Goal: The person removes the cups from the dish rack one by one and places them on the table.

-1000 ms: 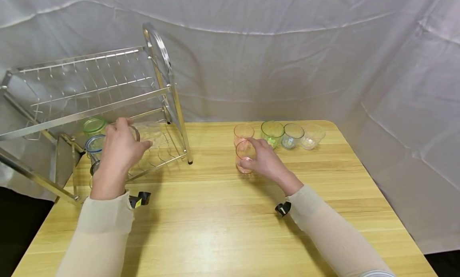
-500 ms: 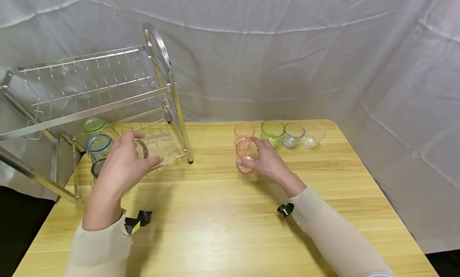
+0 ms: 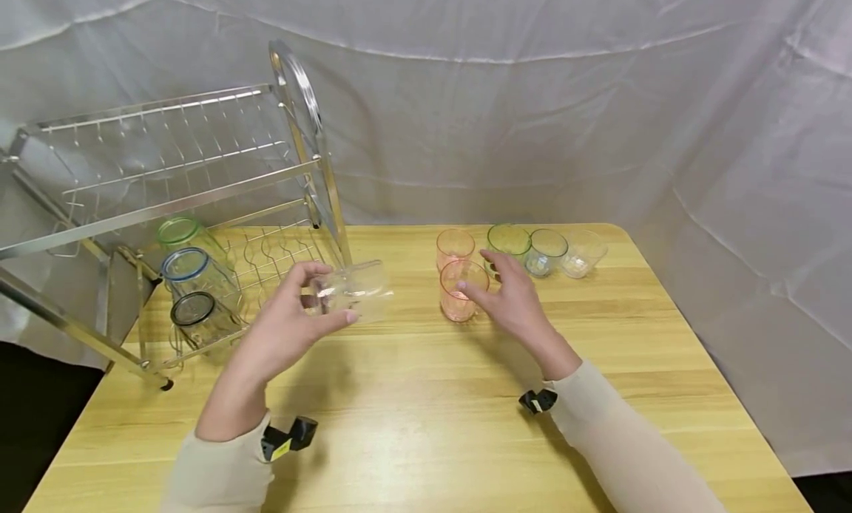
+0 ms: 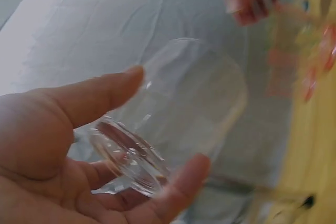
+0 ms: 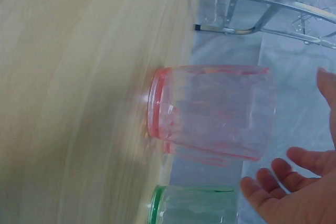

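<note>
My left hand point(image 3: 279, 335) holds a clear cup point(image 3: 362, 287) in the air right of the rack, the cup tilted on its side with its mouth facing right. In the left wrist view, the thumb and fingers grip the cup point(image 4: 189, 93) near its thick base. My right hand point(image 3: 515, 299) hovers by the front pink cup point(image 3: 459, 306), which stands upright on the table. The right wrist view has the loosely spread fingers of that hand point(image 5: 299, 192) apart from the pink cup point(image 5: 215, 111). Just behind it stands another pink cup point(image 3: 455, 241).
A two-tier metal dish rack point(image 3: 220, 195) stands at left. On its lower tier lean a green cup point(image 3: 183, 233), a blue-rimmed cup point(image 3: 193, 270) and a dark-rimmed cup point(image 3: 200, 317). Back right are a green cup point(image 3: 509, 239), a bluish cup point(image 3: 546, 253) and a clear bowl-shaped cup point(image 3: 584, 254).
My left hand has brought the clear cup out of the rack's lower tier, to the right. My right hand has let go of the front pink cup and drawn slightly back to the right.
</note>
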Action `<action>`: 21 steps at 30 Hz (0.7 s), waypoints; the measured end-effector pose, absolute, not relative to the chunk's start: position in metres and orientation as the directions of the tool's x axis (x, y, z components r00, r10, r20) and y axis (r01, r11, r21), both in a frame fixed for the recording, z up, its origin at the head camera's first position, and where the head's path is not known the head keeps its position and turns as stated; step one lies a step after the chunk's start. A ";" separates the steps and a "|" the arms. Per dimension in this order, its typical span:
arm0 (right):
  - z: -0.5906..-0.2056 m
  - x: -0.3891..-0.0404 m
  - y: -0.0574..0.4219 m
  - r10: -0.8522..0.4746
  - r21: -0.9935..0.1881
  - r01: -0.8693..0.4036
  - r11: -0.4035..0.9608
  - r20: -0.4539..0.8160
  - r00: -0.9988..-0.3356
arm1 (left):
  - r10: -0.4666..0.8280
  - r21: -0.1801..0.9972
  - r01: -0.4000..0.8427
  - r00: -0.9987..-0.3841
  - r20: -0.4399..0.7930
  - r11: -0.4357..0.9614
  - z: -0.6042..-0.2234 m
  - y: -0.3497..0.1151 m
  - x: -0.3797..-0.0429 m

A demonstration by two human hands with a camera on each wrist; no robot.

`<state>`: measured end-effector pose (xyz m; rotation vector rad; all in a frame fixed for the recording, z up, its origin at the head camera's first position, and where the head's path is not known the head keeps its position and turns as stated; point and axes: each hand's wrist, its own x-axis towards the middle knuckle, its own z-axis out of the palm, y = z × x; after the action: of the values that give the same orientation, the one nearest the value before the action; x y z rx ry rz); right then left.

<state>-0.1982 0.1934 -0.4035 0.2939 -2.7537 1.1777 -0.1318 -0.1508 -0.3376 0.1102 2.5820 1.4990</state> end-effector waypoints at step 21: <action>-0.386 -0.164 0.183 -0.330 -0.913 -0.328 0.241 0.240 -0.913 | 0.385 1.000 0.003 -0.923 0.010 -0.018 -0.399 -0.090 -0.157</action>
<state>-0.1644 0.1832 -0.3864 0.6563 -2.4763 1.8218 -0.1566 -0.0901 -0.3995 0.4089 1.9897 2.0242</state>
